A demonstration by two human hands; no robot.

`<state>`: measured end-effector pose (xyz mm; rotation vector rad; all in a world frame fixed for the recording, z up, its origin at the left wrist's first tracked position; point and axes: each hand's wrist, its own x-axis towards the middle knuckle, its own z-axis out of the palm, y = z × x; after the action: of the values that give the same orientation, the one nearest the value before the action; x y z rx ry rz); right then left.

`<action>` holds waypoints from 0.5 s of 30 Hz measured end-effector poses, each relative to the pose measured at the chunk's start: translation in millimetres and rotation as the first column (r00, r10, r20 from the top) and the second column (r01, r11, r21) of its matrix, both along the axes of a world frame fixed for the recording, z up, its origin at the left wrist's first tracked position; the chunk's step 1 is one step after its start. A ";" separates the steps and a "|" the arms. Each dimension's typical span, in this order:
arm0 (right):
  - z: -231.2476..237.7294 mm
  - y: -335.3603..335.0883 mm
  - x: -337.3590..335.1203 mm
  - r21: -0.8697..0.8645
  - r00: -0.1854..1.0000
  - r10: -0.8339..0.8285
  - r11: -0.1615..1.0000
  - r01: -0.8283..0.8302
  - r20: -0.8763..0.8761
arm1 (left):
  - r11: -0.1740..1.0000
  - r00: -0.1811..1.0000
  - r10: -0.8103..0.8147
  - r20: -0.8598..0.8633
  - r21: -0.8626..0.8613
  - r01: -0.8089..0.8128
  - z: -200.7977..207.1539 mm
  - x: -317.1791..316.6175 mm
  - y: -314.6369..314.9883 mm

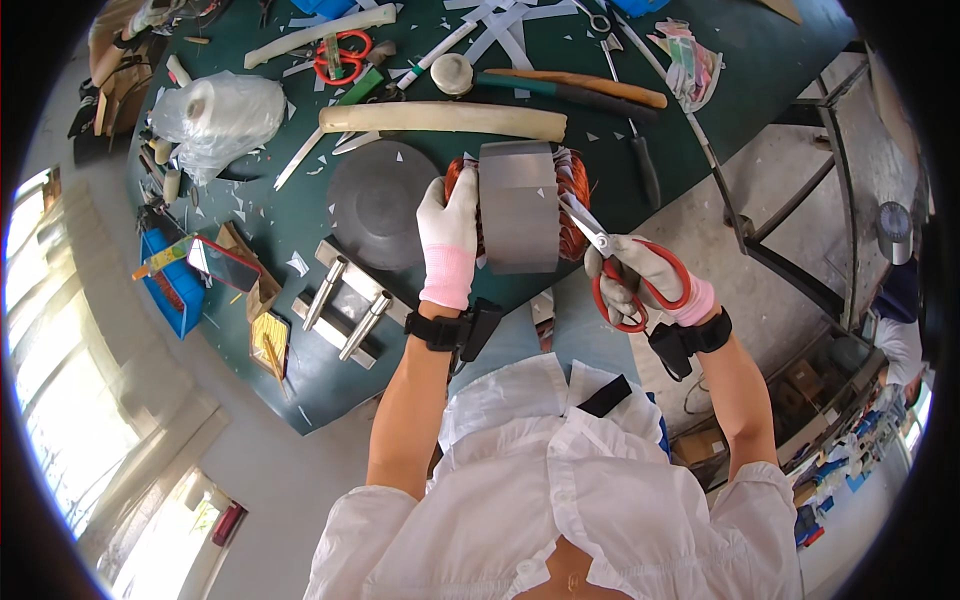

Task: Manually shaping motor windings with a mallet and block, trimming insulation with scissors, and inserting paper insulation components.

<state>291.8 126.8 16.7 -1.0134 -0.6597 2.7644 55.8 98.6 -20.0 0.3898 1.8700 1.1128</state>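
Note:
A motor stator (519, 208), a grey steel cylinder with copper windings (573, 205) at both ends, lies on its side at the table's near edge. My left hand (447, 228), in a white glove with a pink cuff, grips its left end, fingers closed by the windings there. In my gloved right hand (632, 277) is a pair of scissors (669, 280) with red handles. Their blades point up and left, at the right-hand windings; whether they touch is hard to make out. Left of the stator lies a round dark grey disc (385, 203).
Behind the stator lie a long pale bar (445, 120), a mallet (453, 74), a screwdriver (645, 170) and other scissors (343, 57). To the left are a plastic-wrapped roll (216, 115), a phone (224, 264), a blue tray (172, 285) and a metal fixture (345, 305). White scraps dot the green table (300, 395).

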 end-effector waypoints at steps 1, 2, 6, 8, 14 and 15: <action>2.7 1.2 -0.6 0.017 0.999 0.017 1.000 -0.017 0.043 | 1.000 1.000 0.004 0.017 -0.002 -0.004 -0.4 0.0 -0.5; 4.2 1.8 -0.5 0.033 0.996 0.032 0.999 -0.035 0.085 | 1.000 1.000 0.003 0.018 -0.001 -0.003 -1.0 0.6 -0.5; 1.1 -8.2 3.4 0.145 0.994 0.017 0.989 -0.033 0.109 | 1.000 0.999 -0.013 0.046 0.015 0.012 -2.0 -2.0 -7.3; 1.1 -12.4 2.4 0.065 0.997 0.035 0.997 -0.040 0.063 | 0.999 0.997 -0.033 0.065 -0.001 0.033 -2.1 -3.4 -5.9; -14.8 -26.2 3.2 0.041 0.992 -0.047 0.998 0.052 -0.118 | 0.995 0.996 -0.080 -0.042 -0.057 0.077 3.1 -1.8 -0.5; -16.8 -25.5 3.8 0.041 0.992 -0.046 0.998 0.052 -0.120 | 0.994 0.994 -0.088 -0.070 -0.066 0.083 3.3 -1.5 1.3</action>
<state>295.6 101.3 -0.1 -0.8366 -0.6662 2.7295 54.4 99.9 -16.7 0.4755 1.9281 0.9922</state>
